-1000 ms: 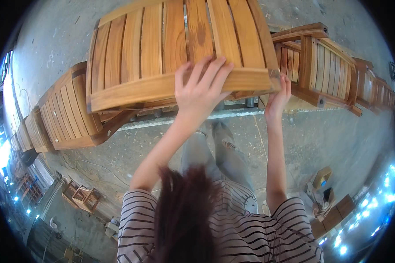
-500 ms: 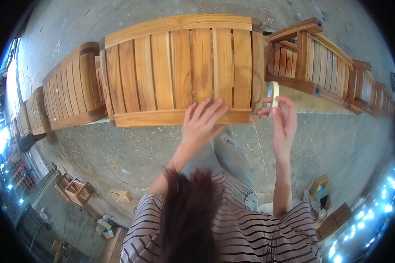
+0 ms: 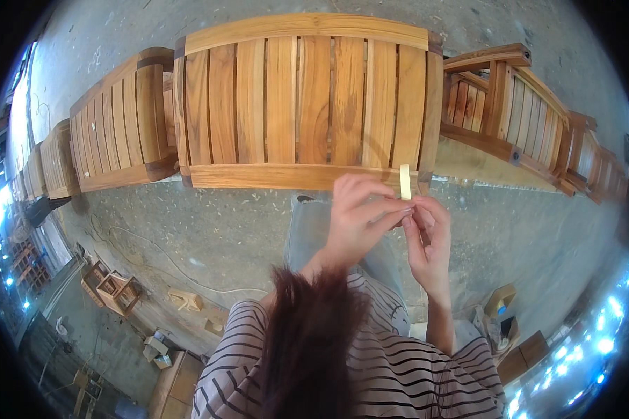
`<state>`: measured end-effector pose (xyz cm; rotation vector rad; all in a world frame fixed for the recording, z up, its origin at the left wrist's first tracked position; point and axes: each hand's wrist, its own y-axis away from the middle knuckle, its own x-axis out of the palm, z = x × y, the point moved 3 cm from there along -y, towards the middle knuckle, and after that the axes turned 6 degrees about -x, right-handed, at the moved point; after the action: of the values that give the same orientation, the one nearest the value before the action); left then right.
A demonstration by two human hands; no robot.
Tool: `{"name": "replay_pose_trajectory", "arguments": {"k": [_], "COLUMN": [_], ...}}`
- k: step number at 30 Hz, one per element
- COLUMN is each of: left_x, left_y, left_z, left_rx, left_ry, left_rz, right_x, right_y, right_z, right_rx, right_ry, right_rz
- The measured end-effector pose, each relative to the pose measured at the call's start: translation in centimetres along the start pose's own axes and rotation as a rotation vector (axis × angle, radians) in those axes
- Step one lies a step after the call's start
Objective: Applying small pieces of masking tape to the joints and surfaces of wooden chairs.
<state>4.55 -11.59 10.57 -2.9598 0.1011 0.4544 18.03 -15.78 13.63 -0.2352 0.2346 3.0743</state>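
A narrow roll of pale yellow masking tape (image 3: 405,183) is seen edge-on, in front of the near right corner of a slatted wooden panel (image 3: 307,105). My right hand (image 3: 430,241) holds the roll at its lower end between thumb and fingers. Thumb and fingertips of my left hand (image 3: 360,213) pinch at that same lower end, so both hands meet there. Whether a strip of tape is lifted off is too small to see. The panel has light slats, long rails and darker corner pieces.
More slatted wooden pieces stand in a row, to the left (image 3: 115,133) and to the right (image 3: 524,112). A cord (image 3: 168,262) lies on the concrete floor (image 3: 244,230), which is dotted with shavings. Small wooden stools (image 3: 115,290) stand at lower left.
My left hand has lifted off the panel's near rail and come to the tape. My right hand has moved left and nearer, and the roll has turned edge-on.
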Motion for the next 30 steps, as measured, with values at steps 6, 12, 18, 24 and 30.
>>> {"name": "replay_pose_trajectory", "arguments": {"k": [6,12,18,24,30], "left_x": [-1.2,-3.6,-3.9,-7.2,-2.7], "left_y": [-0.3,-1.8,-4.2,-11.0,-12.7], "left_z": [-0.3,1.1,0.7,6.3,9.8], "left_rx": [-0.013,-0.07,-0.118,-0.257,-0.036], "left_ry": [0.048,-0.061,0.047,0.102,-0.578], "left_rz": [-0.025,-0.155,-0.252,-0.497,0.014], "right_x": [1.5,4.5,6.1,5.1,2.1], "right_y": [-1.5,-3.3,-3.6,-1.8,-1.2], "right_z": [-0.2,0.1,0.7,0.6,-0.1], "right_rx": [0.076,0.094,0.055,-0.033,-0.012], "right_ry": [0.026,0.154,0.227,0.037,0.029], "right_rz": [-0.093,-0.048,-0.193,-0.262,-0.336]}}
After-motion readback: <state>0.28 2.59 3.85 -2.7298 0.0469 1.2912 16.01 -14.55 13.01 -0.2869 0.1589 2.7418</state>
